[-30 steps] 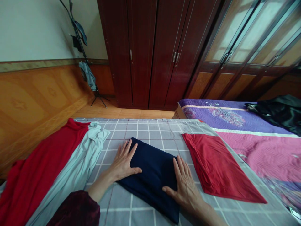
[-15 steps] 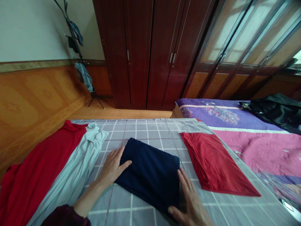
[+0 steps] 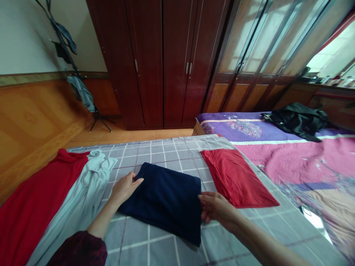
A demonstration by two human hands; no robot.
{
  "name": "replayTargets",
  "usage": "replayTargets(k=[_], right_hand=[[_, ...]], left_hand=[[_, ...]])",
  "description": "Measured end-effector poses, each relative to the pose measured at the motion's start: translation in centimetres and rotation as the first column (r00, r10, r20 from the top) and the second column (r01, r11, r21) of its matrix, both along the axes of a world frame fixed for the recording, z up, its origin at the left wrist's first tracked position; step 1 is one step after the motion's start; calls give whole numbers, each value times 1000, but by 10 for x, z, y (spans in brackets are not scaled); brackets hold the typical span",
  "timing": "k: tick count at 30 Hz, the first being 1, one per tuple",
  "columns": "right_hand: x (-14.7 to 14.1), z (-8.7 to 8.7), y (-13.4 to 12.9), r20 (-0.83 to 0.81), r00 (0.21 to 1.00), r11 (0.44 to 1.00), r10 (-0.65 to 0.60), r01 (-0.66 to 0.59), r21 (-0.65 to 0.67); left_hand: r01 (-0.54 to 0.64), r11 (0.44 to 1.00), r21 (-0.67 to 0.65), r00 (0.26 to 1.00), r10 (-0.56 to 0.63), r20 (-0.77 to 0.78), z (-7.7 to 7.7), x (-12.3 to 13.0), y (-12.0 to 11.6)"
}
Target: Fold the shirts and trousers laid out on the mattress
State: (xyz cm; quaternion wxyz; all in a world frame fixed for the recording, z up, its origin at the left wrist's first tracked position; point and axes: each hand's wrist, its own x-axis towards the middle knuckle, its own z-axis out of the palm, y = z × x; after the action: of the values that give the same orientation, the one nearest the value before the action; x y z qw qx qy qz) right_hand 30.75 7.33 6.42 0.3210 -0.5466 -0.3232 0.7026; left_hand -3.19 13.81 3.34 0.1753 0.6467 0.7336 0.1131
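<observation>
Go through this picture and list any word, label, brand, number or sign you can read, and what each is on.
No text can be read anywhere.
Folded navy cloth: no lettering shows.
Folded red cloth: no lettering shows.
Flat white object at lower right: a dark-outlined patch, too small to read.
Things by the window: too blurred to read.

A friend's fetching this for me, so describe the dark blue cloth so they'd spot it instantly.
On the grey checked sheet, look between the pale garment on the left and the flat red cloth on the right. The dark blue cloth lies there, the left hand and right hand at its side edges. Neither neighbour is dark blue.
</observation>
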Motion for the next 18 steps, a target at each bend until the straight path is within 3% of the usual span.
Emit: replayTargets(k=[4, 7, 11, 15, 18], right_hand=[[-11, -7, 15, 71, 996, 997, 58, -54, -64], [-22, -14, 20, 101, 993, 997, 63, -59, -40], [-32, -19, 18, 136, 990, 994, -43, 29, 102], [-32, -18, 8, 128, 977, 963, -172, 139, 231], [-26, -13, -6, 46, 984, 942, -174, 152, 300]], left_hand=[[33, 999, -14, 998, -32, 56, -8, -8, 2], [37, 999, 3, 996, -37, 84, -11, -9, 0], [19, 998, 52, 993, -25, 116, -10, -8, -3], [13, 995, 95, 957, -40, 286, -13, -5, -3], [17, 997, 77, 899, -49, 436, -18, -1, -1]])
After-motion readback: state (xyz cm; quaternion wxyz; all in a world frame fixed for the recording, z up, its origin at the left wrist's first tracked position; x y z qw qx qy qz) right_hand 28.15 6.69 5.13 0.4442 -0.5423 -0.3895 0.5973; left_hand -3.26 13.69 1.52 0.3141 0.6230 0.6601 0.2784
